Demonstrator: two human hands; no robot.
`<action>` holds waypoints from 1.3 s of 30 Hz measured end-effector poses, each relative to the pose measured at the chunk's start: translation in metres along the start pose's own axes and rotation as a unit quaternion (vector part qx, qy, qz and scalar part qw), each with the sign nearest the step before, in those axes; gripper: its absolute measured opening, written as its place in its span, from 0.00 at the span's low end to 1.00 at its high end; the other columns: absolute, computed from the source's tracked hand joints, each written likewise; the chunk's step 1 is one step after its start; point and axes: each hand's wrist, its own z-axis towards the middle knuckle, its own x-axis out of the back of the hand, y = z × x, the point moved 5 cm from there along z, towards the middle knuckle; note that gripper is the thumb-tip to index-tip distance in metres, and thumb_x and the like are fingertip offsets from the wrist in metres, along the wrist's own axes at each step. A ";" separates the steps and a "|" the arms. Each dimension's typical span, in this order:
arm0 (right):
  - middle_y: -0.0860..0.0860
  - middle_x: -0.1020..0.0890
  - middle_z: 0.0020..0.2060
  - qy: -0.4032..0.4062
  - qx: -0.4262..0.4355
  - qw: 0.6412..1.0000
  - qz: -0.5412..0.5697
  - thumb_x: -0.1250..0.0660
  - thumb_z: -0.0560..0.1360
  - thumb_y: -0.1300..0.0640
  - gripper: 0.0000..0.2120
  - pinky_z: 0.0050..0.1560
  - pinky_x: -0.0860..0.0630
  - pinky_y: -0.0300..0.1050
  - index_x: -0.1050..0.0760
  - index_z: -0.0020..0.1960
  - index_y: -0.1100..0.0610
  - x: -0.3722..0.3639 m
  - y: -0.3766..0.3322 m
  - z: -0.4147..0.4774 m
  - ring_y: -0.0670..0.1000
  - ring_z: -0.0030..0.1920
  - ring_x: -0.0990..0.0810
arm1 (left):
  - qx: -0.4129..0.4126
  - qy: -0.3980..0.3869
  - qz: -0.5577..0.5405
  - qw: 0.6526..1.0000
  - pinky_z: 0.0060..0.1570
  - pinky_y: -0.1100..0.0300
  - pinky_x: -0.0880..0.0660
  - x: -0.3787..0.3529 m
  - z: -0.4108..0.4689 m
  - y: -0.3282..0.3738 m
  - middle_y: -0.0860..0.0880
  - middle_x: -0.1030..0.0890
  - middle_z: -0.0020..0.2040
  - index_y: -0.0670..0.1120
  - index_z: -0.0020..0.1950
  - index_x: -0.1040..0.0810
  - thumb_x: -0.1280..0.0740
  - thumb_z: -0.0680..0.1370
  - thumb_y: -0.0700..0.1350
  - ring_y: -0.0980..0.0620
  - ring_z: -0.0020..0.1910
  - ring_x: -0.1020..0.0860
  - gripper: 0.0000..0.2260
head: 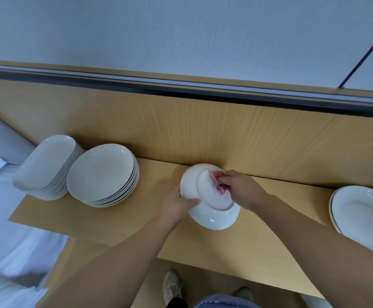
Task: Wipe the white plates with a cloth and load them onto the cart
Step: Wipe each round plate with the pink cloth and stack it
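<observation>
My left hand (176, 204) grips the left rim of a white plate (212, 215), held upside down and tilted above the wooden counter (203, 245). My right hand (240, 187) pinches a pink cloth (221, 185) and presses it against the plate's underside. At the left of the counter stand two stacks of white plates: a round stack (103, 174) and an oblong stack (45, 165) beside it. At the far right lies a short stack of oval white plates (363, 212), partly cut off by the frame.
A wooden back panel (203, 130) rises behind the counter, with a dark rail above it. White bedding (7, 230) lies to the left, below the counter's edge. My shoes (172, 285) show on the floor in front.
</observation>
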 end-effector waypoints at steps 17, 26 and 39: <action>0.51 0.25 0.65 0.063 0.085 0.991 0.076 0.43 0.79 0.66 0.21 0.60 0.35 0.40 0.26 0.69 0.53 0.066 -0.006 -0.041 0.54 0.65 0.28 | -0.095 0.148 0.149 0.973 0.46 0.55 0.22 0.010 -0.074 0.071 0.55 0.20 0.50 0.53 0.58 0.27 0.32 0.75 0.46 0.55 0.48 0.21 0.13; 0.50 0.23 0.57 0.066 0.140 0.982 0.109 0.43 0.80 0.65 0.19 0.53 0.37 0.32 0.25 0.67 0.53 0.069 -0.054 -0.029 0.43 0.49 0.32 | -0.235 0.225 0.357 0.876 0.49 0.55 0.28 0.059 -0.117 0.089 0.53 0.20 0.50 0.50 0.63 0.26 0.35 0.78 0.46 0.51 0.48 0.23 0.13; 0.40 0.23 0.45 0.060 0.171 0.976 0.123 0.42 0.82 0.61 0.17 0.42 0.34 0.29 0.23 0.62 0.43 0.056 -0.116 0.009 0.43 0.47 0.24 | -0.165 0.259 0.489 0.816 0.48 0.53 0.25 0.158 -0.084 0.075 0.48 0.18 0.49 0.51 0.68 0.30 0.41 0.81 0.45 0.47 0.48 0.21 0.15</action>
